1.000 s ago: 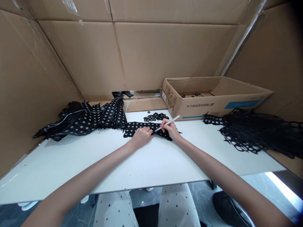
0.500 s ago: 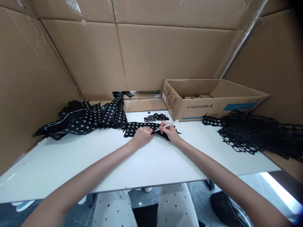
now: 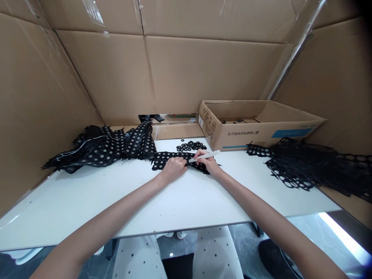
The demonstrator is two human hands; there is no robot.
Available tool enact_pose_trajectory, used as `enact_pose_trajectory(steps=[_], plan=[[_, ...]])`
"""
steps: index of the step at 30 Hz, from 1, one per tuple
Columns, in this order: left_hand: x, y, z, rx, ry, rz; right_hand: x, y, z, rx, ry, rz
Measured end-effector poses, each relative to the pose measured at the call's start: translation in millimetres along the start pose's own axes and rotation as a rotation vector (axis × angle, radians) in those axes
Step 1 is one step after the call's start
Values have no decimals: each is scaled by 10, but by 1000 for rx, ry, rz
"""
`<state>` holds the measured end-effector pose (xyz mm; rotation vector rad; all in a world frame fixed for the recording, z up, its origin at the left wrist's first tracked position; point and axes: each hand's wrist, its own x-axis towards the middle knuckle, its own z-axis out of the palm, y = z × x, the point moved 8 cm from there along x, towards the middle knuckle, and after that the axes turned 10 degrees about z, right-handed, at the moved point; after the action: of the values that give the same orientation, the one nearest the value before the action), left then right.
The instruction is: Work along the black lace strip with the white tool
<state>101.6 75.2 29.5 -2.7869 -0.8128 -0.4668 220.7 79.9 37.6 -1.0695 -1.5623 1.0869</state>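
A black strip with rows of pale dots (image 3: 162, 158) lies across the middle of the white table. My left hand (image 3: 175, 167) is closed on its near edge, fingertips hidden in part by the hand. In my right hand (image 3: 207, 159) is a thin white pen-like tool (image 3: 210, 154), its tip down at the strip just right of my left fingers. Just beyond the strip sits a small pile of black rings (image 3: 192, 145), with one ring (image 3: 183, 140) apart from it.
A bunched dotted black sheet (image 3: 107, 149) lies at the left. Black netting with open holes (image 3: 308, 164) spreads over the right side. An open cardboard box (image 3: 250, 135) holding a few rings stands at the back right. Cardboard walls (image 3: 209, 73) enclose the table (image 3: 139, 209).
The whole view has shifted slightly with the camera. The white tool lies at a slightly different angle; both hands stay at the strip.
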Motion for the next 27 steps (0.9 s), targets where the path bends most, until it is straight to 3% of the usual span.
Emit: enact_pose_trajectory(steps=[6,12,19,27], plan=[[-26,-42,-5,-38,54,9,16,-50,-74,-79,-151,40],[-24,-46,-13,-37,43,3,22,-138,-116,-245,-180,-29],[-21,-22,-29,-23,25,21,34,-175,-78,-303,-265,-88],[-53,-68,-34,-48,83,9,51,-169,-129,-289,-263,-125]])
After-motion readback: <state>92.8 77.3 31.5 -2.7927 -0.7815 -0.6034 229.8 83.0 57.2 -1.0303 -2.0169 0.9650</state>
